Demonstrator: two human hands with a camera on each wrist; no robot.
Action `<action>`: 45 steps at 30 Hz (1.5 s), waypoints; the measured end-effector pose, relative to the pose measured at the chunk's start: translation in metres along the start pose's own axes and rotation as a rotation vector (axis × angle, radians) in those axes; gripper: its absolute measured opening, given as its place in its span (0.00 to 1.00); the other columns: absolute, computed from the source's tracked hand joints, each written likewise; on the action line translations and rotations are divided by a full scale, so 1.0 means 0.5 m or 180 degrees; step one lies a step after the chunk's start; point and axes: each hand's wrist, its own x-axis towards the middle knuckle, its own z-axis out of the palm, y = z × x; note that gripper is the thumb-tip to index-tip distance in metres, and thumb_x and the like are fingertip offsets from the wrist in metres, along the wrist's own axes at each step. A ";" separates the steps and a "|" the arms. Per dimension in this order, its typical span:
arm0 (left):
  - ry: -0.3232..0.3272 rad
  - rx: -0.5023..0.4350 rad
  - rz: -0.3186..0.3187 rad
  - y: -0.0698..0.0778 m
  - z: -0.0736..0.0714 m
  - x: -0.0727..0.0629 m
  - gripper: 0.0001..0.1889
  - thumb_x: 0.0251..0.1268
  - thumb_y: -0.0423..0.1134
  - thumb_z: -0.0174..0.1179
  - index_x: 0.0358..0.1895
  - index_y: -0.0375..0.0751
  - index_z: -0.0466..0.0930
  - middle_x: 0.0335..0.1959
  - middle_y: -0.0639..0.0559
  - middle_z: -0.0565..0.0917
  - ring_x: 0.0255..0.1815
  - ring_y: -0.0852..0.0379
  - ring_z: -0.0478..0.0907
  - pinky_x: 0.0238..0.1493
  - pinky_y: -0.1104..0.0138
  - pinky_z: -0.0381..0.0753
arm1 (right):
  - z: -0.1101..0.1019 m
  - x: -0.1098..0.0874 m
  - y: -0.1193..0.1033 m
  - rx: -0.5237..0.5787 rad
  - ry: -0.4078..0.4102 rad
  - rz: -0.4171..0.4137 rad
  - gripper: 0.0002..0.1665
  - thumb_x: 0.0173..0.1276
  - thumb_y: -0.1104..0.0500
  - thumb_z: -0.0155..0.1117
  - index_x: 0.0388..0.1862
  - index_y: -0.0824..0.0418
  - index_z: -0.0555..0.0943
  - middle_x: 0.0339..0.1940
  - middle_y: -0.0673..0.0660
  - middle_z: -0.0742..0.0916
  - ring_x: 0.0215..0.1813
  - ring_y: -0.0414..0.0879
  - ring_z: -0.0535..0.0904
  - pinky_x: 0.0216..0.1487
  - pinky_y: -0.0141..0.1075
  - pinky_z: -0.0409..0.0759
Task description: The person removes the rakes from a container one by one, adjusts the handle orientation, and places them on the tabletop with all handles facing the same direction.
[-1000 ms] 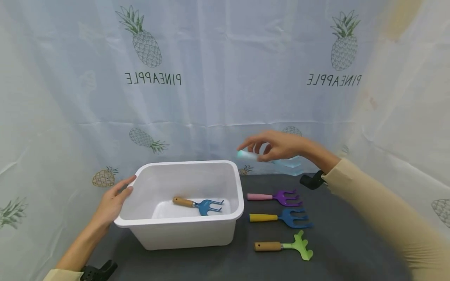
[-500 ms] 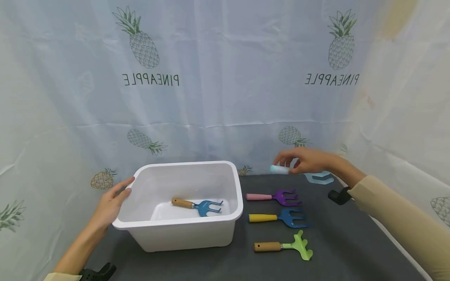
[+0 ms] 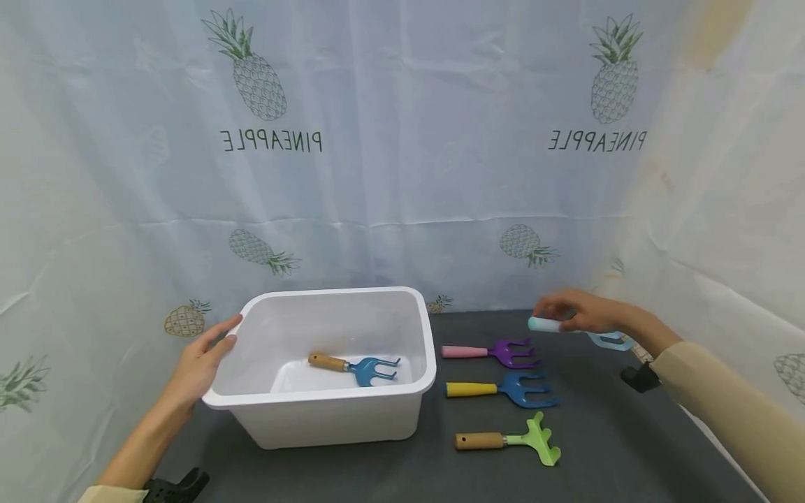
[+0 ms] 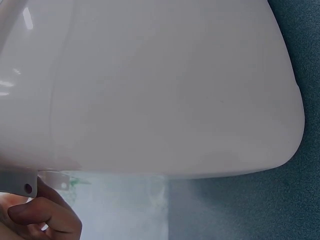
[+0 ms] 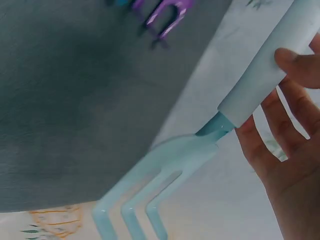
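My left hand (image 3: 200, 363) grips the left rim of a white plastic tub (image 3: 327, 419). In the left wrist view, fingers (image 4: 52, 215) curl at the tub's rim. Inside the tub lies a blue hand fork (image 3: 365, 370) with a wooden handle. My right hand (image 3: 591, 313) pinches the handle of a light blue hand fork (image 5: 175, 155) above the back right of the table. Its prongs point right in the head view, and hang downward in the right wrist view.
Right of the tub, a purple fork with pink handle (image 3: 465, 353), a blue fork with yellow handle (image 3: 472, 390) and a green rake with wooden handle (image 3: 479, 441) lie in a column on the dark tabletop (image 3: 604, 433). A pineapple-print curtain (image 3: 402, 175) hangs behind.
My right hand has moved right and down with the light blue fork, from near the tub's back right corner to low over the table's back right. My left hand keeps its place on the tub.
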 end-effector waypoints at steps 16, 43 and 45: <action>0.0025 0.0069 -0.0033 0.004 0.001 -0.002 0.32 0.86 0.53 0.40 0.84 0.44 0.52 0.81 0.26 0.56 0.57 0.42 0.84 0.40 0.64 0.86 | 0.080 -0.035 0.128 -0.0169 0.0138 0.0285 0.27 0.59 0.77 0.61 0.54 0.56 0.83 0.44 0.56 0.89 0.44 0.47 0.84 0.41 0.35 0.79; -0.0021 0.0011 -0.0070 0.003 0.002 0.000 0.32 0.86 0.53 0.40 0.84 0.44 0.50 0.82 0.26 0.53 0.50 0.54 0.86 0.39 0.63 0.87 | 0.145 -0.032 0.172 -0.0429 0.0031 0.0645 0.29 0.53 0.78 0.59 0.48 0.52 0.84 0.43 0.56 0.90 0.43 0.48 0.83 0.40 0.42 0.80; -0.0025 -0.0020 -0.0070 0.004 0.002 0.000 0.33 0.86 0.53 0.40 0.84 0.44 0.50 0.82 0.26 0.54 0.48 0.58 0.86 0.39 0.63 0.88 | 0.143 -0.031 0.170 -0.0412 0.0036 0.0679 0.29 0.52 0.78 0.61 0.48 0.53 0.85 0.42 0.55 0.89 0.42 0.47 0.82 0.40 0.43 0.80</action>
